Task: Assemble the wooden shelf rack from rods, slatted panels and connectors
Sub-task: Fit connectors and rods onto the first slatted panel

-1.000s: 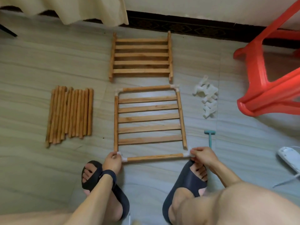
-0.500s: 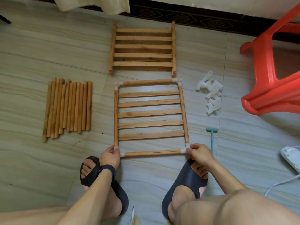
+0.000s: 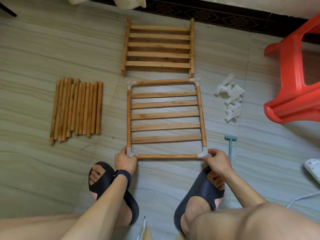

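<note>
Pale tiled floor (image 3: pixel 43 49), dark patterned skirting (image 3: pixel 225 14) along the far edge, red plastic stool (image 3: pixel 294 66) at right. Flat on the floor at centre, slatted panel (image 3: pixel 164 116) inside a rod frame (image 3: pixel 167 155); loose rods (image 3: pixel 76 110) well apart at left. Left hand (image 3: pixel 125 160) curled round the near-left corner connector (image 3: pixel 129 152); right hand (image 3: pixel 217 160) pinching the near-right corner connector (image 3: pixel 205 152). Slats running left to right, frame's long axis pointing away from the person.

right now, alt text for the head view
A person's left hand and right hand grip the near corner connectors of a rod-framed slatted panel on the floor. Loose rods lie left, spare connectors and a red stool right, another panel beyond.
</note>
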Motion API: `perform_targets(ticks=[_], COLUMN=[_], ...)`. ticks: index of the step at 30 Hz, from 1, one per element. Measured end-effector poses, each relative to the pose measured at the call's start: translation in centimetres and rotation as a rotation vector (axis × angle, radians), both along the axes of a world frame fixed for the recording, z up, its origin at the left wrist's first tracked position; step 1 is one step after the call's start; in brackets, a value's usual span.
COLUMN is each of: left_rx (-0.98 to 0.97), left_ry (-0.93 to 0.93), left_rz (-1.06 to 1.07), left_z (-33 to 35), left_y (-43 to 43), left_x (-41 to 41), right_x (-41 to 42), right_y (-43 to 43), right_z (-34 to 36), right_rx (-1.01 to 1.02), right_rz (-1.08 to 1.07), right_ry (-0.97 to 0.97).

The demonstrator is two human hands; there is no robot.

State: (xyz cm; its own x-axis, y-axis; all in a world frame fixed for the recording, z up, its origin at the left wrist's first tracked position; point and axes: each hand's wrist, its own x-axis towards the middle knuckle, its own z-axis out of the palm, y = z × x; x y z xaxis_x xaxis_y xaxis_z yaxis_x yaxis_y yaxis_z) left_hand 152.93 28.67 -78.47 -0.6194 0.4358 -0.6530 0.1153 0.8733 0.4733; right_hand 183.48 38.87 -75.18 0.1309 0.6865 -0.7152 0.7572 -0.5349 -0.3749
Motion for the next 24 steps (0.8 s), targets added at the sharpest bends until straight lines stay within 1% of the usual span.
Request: perform_targets(ticks=[4, 10, 17, 24], left_rx=[-0.045, -0.03, -0.148, -0.193], left_ry=[0.005, -0.052, -0.015, 0.02], left_rz=[-0.01, 0.032, -0.133, -0.215], left_z=[-0.2, -0.1, 0.2, 0.2], left_y=[0.5, 0.8, 1.3, 1.7], left_x=[-0.3, -0.4, 0.4, 0.5], right_x=[-0.2, -0.2, -0.7, -0.9], right_y=[0.3, 0.3, 0.3, 1.1], right_z=[0.1, 0.4, 0.9, 0.7], right_rx=[0.02, 0.028, 0.023, 0.0], right_rz=[0.011, 0.017, 0.03, 0.028], right_ry=[-0.005, 0.009, -0.031, -0.03])
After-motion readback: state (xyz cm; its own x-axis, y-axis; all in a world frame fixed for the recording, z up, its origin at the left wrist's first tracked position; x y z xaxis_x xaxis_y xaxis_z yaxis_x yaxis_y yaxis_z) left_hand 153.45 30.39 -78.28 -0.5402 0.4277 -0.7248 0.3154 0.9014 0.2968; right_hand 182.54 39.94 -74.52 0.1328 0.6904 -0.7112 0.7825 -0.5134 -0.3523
